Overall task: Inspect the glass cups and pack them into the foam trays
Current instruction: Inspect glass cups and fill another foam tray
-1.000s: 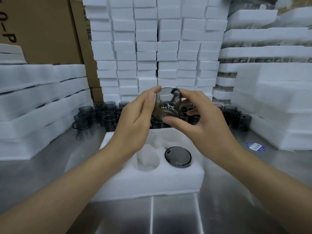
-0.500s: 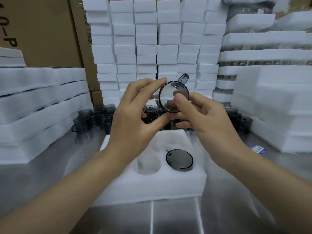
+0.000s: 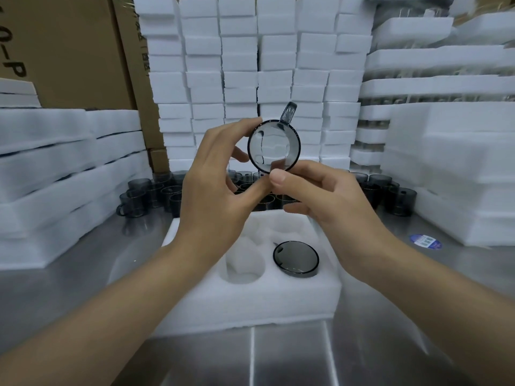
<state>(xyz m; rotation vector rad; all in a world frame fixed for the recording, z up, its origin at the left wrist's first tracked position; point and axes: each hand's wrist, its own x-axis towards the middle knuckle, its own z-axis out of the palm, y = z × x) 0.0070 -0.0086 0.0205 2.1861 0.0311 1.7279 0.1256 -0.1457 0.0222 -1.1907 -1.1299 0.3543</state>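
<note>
A smoky glass cup (image 3: 274, 146) is held up above the foam tray (image 3: 250, 296), its round mouth or base facing us and its handle pointing up. The left hand (image 3: 214, 196) and right hand (image 3: 331, 199) each have a curled grip pinching its rim. Another cup (image 3: 296, 257) sits in the tray's right pocket; the left pocket is free. More cups (image 3: 147, 190) crowd the steel worktop (image 3: 390, 344) behind, walled in by white foam stacks (image 3: 250, 65).

I stand at a brushed steel surface (image 3: 362, 352) with visible seams. White foam blocks (image 3: 259, 65) are stacked high ahead of me, brown cardboard boxes (image 3: 69, 51) rise at left, and a blue sticker (image 3: 425, 242), perhaps a label, lies at right.
</note>
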